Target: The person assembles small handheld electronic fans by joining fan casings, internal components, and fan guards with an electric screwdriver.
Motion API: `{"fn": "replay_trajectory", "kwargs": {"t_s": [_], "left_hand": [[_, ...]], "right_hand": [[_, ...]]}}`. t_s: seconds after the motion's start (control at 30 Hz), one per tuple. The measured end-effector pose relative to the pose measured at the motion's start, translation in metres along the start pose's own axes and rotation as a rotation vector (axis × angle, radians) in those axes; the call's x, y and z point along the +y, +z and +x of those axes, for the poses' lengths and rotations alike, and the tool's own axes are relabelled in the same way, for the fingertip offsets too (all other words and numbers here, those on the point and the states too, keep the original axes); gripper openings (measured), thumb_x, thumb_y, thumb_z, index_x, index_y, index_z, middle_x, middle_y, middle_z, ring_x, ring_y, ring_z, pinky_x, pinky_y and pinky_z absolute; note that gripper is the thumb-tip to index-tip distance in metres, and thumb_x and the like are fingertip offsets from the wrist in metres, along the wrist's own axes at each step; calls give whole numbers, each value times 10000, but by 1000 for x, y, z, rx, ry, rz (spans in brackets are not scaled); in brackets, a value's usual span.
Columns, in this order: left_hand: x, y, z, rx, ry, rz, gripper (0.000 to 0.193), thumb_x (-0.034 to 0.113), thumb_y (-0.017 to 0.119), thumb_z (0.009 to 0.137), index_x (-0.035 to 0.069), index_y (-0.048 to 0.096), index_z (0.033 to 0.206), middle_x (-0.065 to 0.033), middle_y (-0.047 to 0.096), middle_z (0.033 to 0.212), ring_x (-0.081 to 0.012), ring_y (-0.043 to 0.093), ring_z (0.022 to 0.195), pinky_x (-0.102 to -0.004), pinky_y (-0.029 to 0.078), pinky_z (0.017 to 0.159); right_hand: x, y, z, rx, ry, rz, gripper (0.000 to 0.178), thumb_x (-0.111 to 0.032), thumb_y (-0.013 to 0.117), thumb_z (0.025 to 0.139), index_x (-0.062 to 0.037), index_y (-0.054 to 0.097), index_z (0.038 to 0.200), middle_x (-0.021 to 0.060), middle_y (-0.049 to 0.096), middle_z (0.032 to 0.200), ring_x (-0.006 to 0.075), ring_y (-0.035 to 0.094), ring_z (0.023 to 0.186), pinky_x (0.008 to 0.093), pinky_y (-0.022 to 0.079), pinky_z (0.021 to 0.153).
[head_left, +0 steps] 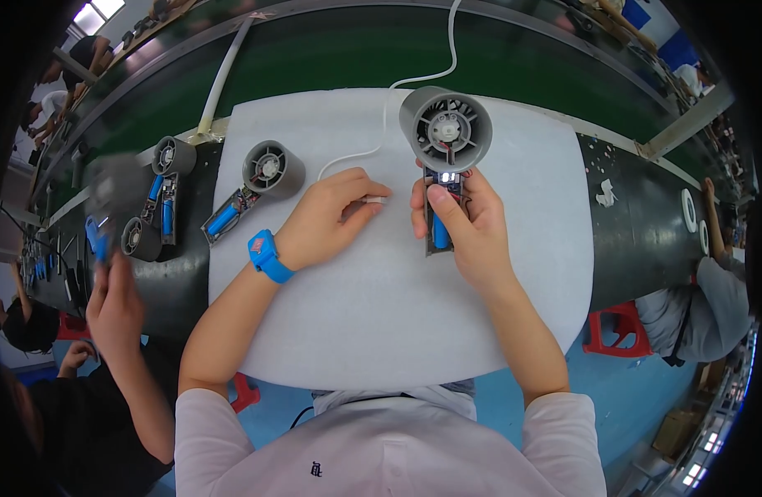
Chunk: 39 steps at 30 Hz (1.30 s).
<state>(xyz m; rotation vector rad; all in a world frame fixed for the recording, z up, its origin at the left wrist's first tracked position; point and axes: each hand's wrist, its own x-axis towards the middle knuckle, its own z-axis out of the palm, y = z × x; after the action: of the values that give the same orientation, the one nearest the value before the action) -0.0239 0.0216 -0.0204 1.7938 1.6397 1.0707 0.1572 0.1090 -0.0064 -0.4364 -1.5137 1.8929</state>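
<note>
My right hand (474, 219) is closed around an opened handheld fan (422, 124), its round grey head pointing away from me. The thumb presses on its circuit board, where a small white light (445, 177) glows above a blue battery (440, 233). To the left, my left hand (335, 211), with a blue wrist strap (270, 256), pinches the white plug (375, 200) of a cable (348, 158). The plug and the fan are apart. A second opened fan (273, 169) lies on the white mat (381, 315), beyond my left wrist.
More opened fans (174, 156) lie on the dark bench to the left, where a co-worker's hand (116, 306) holds a motion-blurred fan. The green conveyor belt (331, 50) runs behind the mat. White rings (689, 210) and scraps lie at right, near another seated person.
</note>
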Motion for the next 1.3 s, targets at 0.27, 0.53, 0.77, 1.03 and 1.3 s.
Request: {"fn": "replay_trajectory", "kwargs": {"t_s": [0.27, 0.53, 0.77, 1.03, 1.3], "left_hand": [[2, 1, 1, 6, 0, -13, 151, 11, 577, 830, 6, 625, 972, -118, 539, 807, -237, 546, 660, -311, 452, 605], [1, 1, -1, 6, -1, 2, 148, 10, 578, 828, 9, 623, 969, -121, 540, 806, -239, 546, 665, -313, 455, 601], [-3, 0, -2, 29, 29, 1, 150, 16, 584, 826, 16, 620, 972, -125, 550, 823, -269, 566, 696, -327, 470, 615], [-13, 1, -4, 41, 116, 15, 195, 17, 581, 828, 15, 631, 1017, -104, 551, 827, -231, 557, 728, -301, 456, 619], [-13, 1, -6, 56, 106, 14, 166, 33, 591, 826, 24, 635, 986, -103, 552, 822, -247, 556, 732, -325, 457, 628]], "right_hand": [[-2, -1, -1, 1, 0, -13, 270, -125, 511, 945, 12, 492, 1177, 84, 588, 883, 128, 550, 665, 254, 453, 623], [0, 0, -1, 11, -6, -7, 271, -117, 509, 942, 11, 484, 1180, 89, 589, 890, 139, 555, 672, 261, 457, 632], [-1, 1, 0, 16, 10, -41, 276, -118, 502, 941, 9, 481, 1186, 88, 584, 887, 141, 561, 682, 260, 458, 635], [0, 8, -2, 80, 14, -88, 281, -100, 488, 936, 19, 482, 1191, 90, 576, 884, 141, 561, 683, 252, 448, 639], [3, 6, -2, 62, -13, -105, 284, -96, 488, 933, 24, 469, 1189, 96, 568, 888, 152, 558, 679, 261, 451, 638]]}}
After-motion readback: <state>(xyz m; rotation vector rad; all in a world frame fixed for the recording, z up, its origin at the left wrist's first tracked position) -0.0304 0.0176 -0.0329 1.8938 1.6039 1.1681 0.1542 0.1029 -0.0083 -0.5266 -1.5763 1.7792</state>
